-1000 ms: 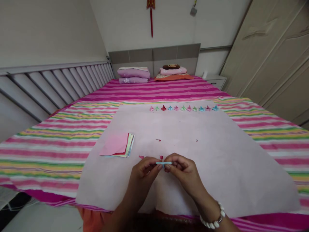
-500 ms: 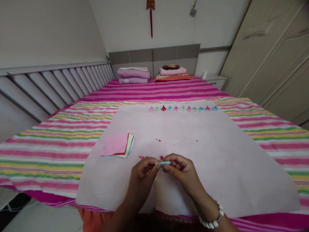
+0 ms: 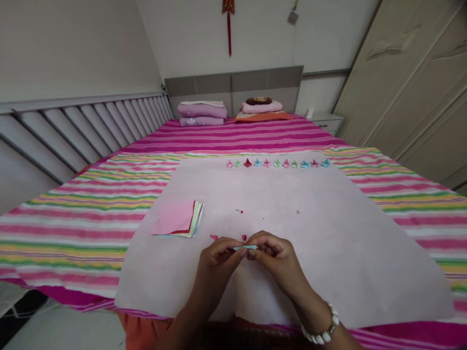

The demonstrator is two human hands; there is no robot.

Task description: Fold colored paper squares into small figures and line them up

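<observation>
My left hand (image 3: 218, 260) and my right hand (image 3: 274, 258) meet over the near part of a pale pink sheet (image 3: 328, 243) spread on the bed. Between their fingertips they pinch a small folded light blue paper strip (image 3: 245, 247), held flat and level. My right wrist wears a white bead bracelet (image 3: 323, 330). Two tiny pink paper scraps (image 3: 213, 237) lie on the sheet just beyond my fingers.
A stack of coloured paper squares (image 3: 178, 219), pink on top, lies to the left. A row of several small folded paper shapes (image 3: 277, 163) lines the sheet's far edge. The striped bedspread (image 3: 73, 209) runs to folded bedding (image 3: 202, 113) and a headboard; a wardrobe (image 3: 412, 82) stands right.
The hands have hardly moved. The blue strip looks slightly shorter between the fingertips than a second ago, with the fingers shifted a little closer together.
</observation>
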